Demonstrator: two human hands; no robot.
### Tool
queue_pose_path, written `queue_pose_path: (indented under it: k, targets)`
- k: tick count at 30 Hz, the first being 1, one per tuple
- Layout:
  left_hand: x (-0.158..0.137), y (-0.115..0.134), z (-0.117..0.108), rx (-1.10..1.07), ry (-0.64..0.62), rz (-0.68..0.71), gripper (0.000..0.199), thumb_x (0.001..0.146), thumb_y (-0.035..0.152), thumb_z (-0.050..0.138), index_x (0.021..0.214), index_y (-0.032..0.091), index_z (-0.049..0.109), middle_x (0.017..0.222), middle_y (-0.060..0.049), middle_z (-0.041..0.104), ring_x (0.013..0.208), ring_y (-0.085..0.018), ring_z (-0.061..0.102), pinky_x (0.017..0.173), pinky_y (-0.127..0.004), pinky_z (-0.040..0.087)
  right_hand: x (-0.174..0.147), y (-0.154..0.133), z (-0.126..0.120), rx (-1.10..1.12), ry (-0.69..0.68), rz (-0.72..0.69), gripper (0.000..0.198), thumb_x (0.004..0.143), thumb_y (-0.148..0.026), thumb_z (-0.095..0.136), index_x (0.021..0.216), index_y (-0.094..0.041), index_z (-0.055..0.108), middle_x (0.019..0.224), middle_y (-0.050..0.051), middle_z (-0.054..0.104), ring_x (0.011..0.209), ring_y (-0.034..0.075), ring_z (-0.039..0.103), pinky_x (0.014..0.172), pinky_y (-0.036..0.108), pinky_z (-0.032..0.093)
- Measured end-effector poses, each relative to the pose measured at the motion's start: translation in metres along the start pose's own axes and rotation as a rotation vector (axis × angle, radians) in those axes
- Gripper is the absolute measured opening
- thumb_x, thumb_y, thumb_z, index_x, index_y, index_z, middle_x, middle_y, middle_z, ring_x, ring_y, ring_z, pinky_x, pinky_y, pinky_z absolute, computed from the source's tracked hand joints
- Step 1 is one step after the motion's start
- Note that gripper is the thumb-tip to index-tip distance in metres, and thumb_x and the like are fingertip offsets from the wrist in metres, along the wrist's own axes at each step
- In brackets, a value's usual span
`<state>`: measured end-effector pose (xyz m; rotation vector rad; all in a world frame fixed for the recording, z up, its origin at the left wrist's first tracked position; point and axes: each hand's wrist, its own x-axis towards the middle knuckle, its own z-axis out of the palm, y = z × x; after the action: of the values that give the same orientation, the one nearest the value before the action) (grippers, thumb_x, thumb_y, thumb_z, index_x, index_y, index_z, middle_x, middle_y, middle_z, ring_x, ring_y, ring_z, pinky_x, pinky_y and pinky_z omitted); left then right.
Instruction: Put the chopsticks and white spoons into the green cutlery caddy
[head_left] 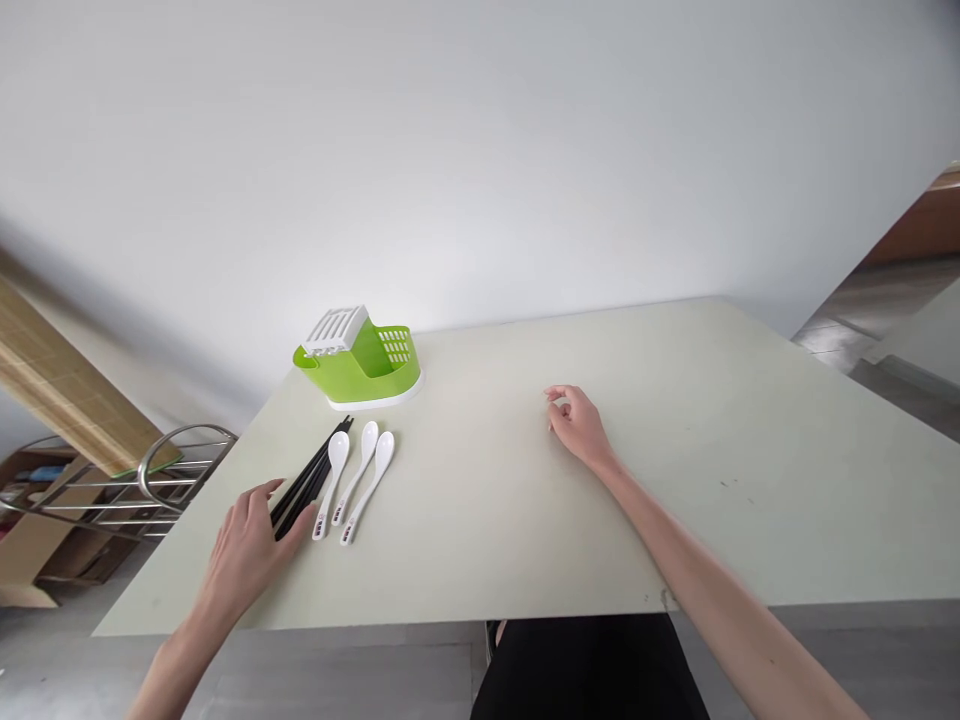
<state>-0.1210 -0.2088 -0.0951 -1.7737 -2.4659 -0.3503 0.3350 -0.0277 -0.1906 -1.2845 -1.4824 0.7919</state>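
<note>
My left hand (pixel 251 540) is at the near left of the table, thumb and fingers apart on either side of the lower ends of several black chopsticks (pixel 304 487). They lie in a loose bundle on the tabletop. Just right of them, three white spoons (pixel 365 485) rest side by side, bowls pointing away from me and dark markings on their handles. Near the table's middle, my right hand (pixel 577 425) rests with loosely curled fingers, a gap between thumb and forefinger and nothing visible in it. Behind the chopsticks and spoons stands a green utensil holder (pixel 360 370) with a white slatted top.
A pale table (pixel 480 520) stands against a white wall (pixel 480 160). Beyond its left edge are a metal rack (pixel 180 475), a tan slatted board (pixel 75 380) and a cardboard box (pixel 30 550). The table's front edge runs just before my lap.
</note>
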Motion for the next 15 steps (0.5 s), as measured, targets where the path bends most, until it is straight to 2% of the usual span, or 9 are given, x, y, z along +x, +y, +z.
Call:
queue_pose_path:
  k: [3, 8, 12, 15]
  targets:
    - [0.0, 0.003, -0.004, 0.064, -0.098, -0.024, 0.086, 0.085, 0.071, 0.042, 0.143, 0.008, 0.048, 0.141, -0.024, 0.059, 0.132, -0.042, 0.055, 0.107, -0.055, 0.045, 0.0, 0.0, 0.0, -0.002, 0.0, -0.002, 0.026, 0.088, -0.029, 0.049, 0.11, -0.023, 0.061, 0.117, 0.007, 0.066, 0.061, 0.013, 0.064, 0.067, 0.034, 0.051]
    - [0.018, 0.002, -0.021, 0.176, -0.248, -0.046, 0.076, 0.084, 0.066, 0.042, 0.133, 0.009, 0.057, 0.134, -0.023, 0.066, 0.118, -0.039, 0.065, 0.091, -0.049, 0.052, 0.001, 0.001, 0.001, 0.002, -0.001, -0.023, 0.027, 0.088, -0.029, 0.049, 0.11, -0.022, 0.061, 0.112, 0.007, 0.067, 0.06, 0.014, 0.063, 0.068, 0.034, 0.051]
    - [0.038, 0.001, -0.028, 0.269, -0.339, -0.018, 0.058, 0.078, 0.058, 0.052, 0.113, 0.015, 0.068, 0.118, -0.018, 0.073, 0.102, -0.037, 0.071, 0.08, -0.043, 0.053, 0.001, 0.001, 0.001, 0.005, -0.013, -0.007, 0.028, 0.089, -0.031, 0.049, 0.112, -0.023, 0.061, 0.111, 0.006, 0.069, 0.061, 0.015, 0.064, 0.066, 0.034, 0.051]
    - [0.048, 0.001, -0.029, 0.343, -0.389, -0.006, 0.041, 0.076, 0.05, 0.054, 0.098, 0.018, 0.07, 0.11, -0.017, 0.075, 0.096, -0.036, 0.071, 0.075, -0.041, 0.052, 0.0, -0.001, 0.0, 0.007, -0.02, 0.009, 0.027, 0.09, -0.033, 0.049, 0.113, -0.023, 0.061, 0.112, 0.007, 0.07, 0.062, 0.015, 0.065, 0.066, 0.034, 0.051]
